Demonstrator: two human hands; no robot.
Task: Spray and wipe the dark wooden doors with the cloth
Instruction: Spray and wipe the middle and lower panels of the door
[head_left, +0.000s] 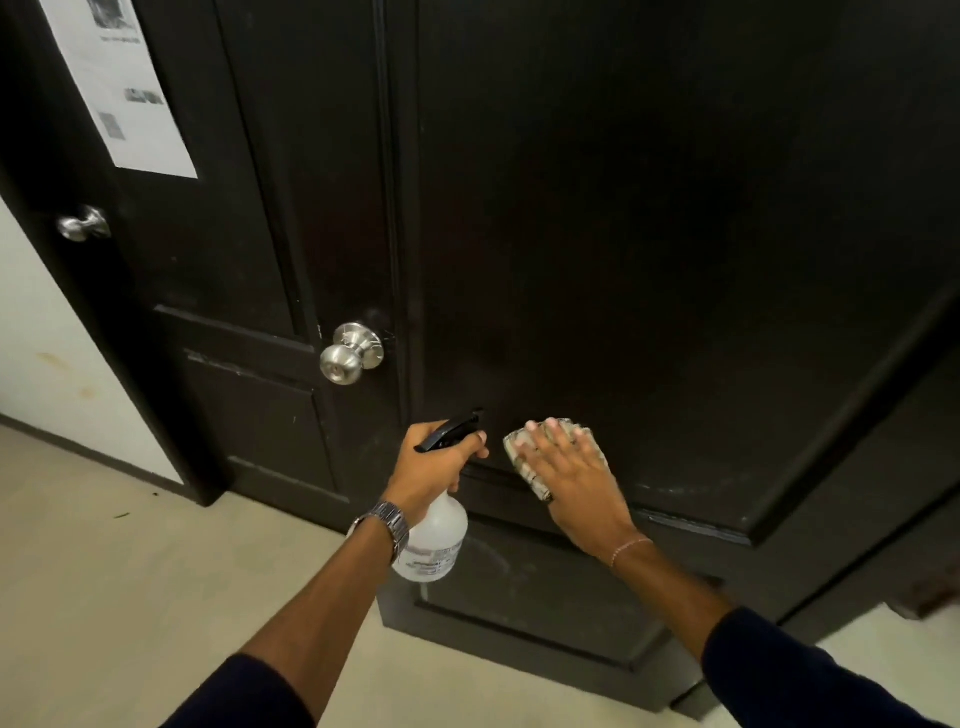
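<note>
Right hand (563, 470): fingers spread flat, pressing cloth (524, 462) against dark door (649, 260) at lower edge of upper panel, for wiping contact. Left hand (434, 467): curled round neck of spray bottle (434, 540), nozzle toward door, likely ready for respray.

left hand (434, 467): fingers curled in a grip, wrist wearing a watch
right hand (569, 470): flat, fingers straight and pressing forward, arm extended
</note>
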